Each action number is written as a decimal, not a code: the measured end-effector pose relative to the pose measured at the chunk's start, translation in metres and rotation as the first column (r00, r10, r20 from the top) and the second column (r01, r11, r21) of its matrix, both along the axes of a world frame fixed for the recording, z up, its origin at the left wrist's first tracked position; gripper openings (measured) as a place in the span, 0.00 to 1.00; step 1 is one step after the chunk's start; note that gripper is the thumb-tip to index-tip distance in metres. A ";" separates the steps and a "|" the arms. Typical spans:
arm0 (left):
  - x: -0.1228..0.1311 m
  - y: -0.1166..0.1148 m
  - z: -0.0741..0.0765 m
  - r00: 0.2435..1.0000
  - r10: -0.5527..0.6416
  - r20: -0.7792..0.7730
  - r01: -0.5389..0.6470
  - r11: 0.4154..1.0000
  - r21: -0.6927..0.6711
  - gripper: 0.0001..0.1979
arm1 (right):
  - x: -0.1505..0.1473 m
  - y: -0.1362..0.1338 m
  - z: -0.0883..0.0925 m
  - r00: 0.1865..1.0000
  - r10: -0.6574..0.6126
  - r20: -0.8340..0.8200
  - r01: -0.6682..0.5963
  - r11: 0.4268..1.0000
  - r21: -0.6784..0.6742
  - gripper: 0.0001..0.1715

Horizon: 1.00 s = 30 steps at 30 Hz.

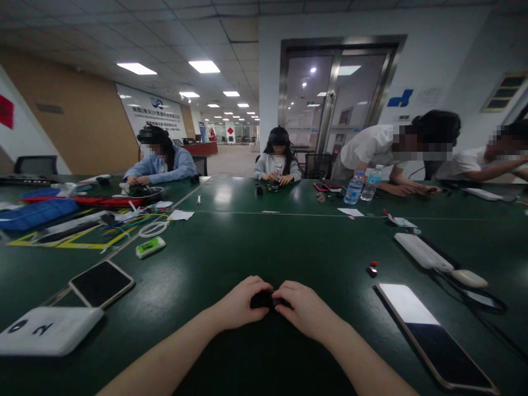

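My left hand (243, 302) and my right hand (300, 309) meet low over the near middle of the dark green table (231, 242). Between them is a small black object (261, 299), partly covered by my fingers, too dark to tell its kind. The left thumb and fingers are closed around its left side. At its right end, the right thumb and forefinger pinch it. To the right of my hands lies a small red and silver item (373, 268). A phone (433, 335) rests flat nearer the right edge.
On the left are a white power bank (49, 331), another phone (102, 283), a green-and-white box (150, 247), cables (153, 229) and a blue tray (37, 213). A white power strip (423, 253) and water bottles (353, 188) stand right. Several people sit or lean across the table.
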State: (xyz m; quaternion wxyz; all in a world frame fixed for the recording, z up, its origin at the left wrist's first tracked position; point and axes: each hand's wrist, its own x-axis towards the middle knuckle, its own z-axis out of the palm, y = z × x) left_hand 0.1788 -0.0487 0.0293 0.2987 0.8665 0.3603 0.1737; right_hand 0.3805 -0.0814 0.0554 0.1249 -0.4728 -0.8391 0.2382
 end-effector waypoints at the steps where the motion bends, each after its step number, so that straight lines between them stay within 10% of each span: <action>1: 0.000 0.000 0.000 1.000 -0.001 -0.003 0.001 1.000 -0.003 0.18 | -0.001 0.000 0.001 1.000 0.001 0.003 -0.001 1.000 -0.003 0.11; 30: -0.002 0.001 -0.003 1.000 0.013 -0.003 -0.013 1.000 -0.028 0.20 | 0.004 0.006 -0.003 0.990 -0.054 -0.132 0.028 0.981 -0.192 0.14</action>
